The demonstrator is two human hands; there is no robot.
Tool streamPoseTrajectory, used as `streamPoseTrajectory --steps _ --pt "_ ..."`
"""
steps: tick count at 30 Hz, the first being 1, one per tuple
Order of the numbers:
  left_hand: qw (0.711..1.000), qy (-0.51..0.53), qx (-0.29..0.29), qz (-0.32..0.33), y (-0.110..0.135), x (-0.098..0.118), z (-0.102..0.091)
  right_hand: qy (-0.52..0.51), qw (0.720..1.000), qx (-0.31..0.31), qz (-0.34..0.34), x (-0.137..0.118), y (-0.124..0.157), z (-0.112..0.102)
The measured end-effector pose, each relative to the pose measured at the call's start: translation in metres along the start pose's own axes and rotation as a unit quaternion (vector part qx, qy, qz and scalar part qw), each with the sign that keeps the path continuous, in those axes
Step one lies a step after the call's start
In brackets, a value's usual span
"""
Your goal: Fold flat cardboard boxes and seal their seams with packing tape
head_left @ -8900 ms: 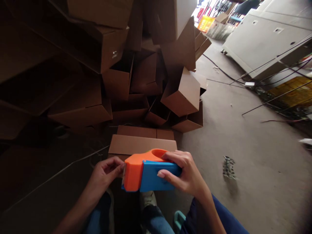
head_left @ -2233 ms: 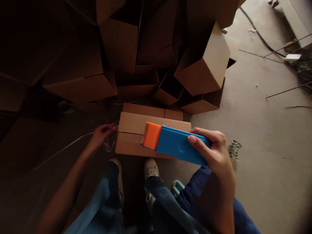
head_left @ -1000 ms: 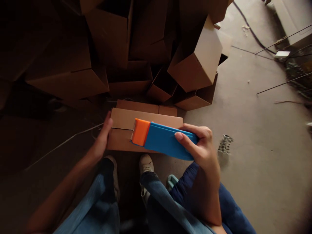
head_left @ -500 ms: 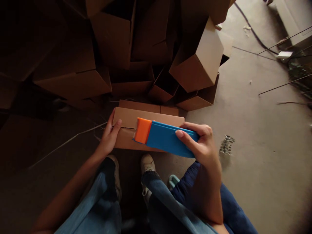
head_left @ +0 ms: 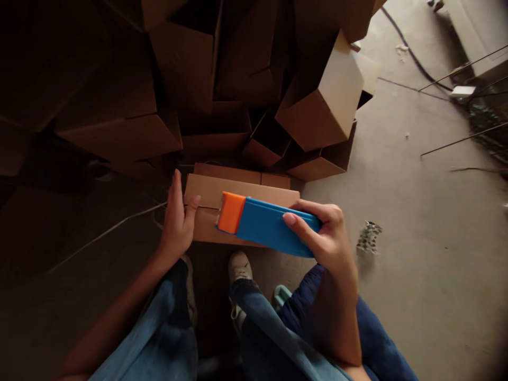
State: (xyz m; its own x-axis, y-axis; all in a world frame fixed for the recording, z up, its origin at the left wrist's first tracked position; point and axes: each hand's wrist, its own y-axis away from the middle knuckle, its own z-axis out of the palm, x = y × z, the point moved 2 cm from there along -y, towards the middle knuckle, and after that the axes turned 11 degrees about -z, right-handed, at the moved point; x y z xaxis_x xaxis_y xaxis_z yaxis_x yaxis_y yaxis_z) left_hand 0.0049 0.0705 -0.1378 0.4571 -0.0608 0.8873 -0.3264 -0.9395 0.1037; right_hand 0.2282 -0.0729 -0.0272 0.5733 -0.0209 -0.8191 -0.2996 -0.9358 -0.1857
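The right hand (head_left: 327, 233) grips a blue, orange-nosed tape dispenser (head_left: 262, 225) over a brown, seamed carton (head_left: 208, 191); the left hand (head_left: 178, 222), thumb spread wide, is at its end

Concrete floor (head_left: 416, 211) bearing a closed carton (head_left: 206, 190); beyond it, heaped open cartons (head_left: 317, 168); to its right, a spotted scrap (head_left: 369, 237).

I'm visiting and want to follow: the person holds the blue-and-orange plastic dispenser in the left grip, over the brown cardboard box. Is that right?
Not quite: the head view shows the blue-and-orange plastic dispenser in the right grip, not the left grip. It is over the brown cardboard box.
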Motion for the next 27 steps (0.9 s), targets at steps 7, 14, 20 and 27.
streamPoseTrajectory --steps 7,14,20,27 --pt "0.954 -0.276 -0.022 0.113 0.004 0.027 -0.003 -0.002 1.000 0.004 -0.012 0.001 0.000 0.001" --pt "0.919 -0.364 -0.035 0.150 0.002 0.046 0.006 -0.002 1.000 -0.001 -0.017 0.003 0.000 0.000" --pt "0.905 -0.355 -0.079 0.221 0.007 0.052 0.017 -0.005 1.000 -0.005 -0.016 0.003 0.001 0.000" --pt "0.904 -0.321 -0.079 0.269 0.008 0.046 0.023 -0.008 1.000 -0.011 -0.017 0.000 0.002 0.001"
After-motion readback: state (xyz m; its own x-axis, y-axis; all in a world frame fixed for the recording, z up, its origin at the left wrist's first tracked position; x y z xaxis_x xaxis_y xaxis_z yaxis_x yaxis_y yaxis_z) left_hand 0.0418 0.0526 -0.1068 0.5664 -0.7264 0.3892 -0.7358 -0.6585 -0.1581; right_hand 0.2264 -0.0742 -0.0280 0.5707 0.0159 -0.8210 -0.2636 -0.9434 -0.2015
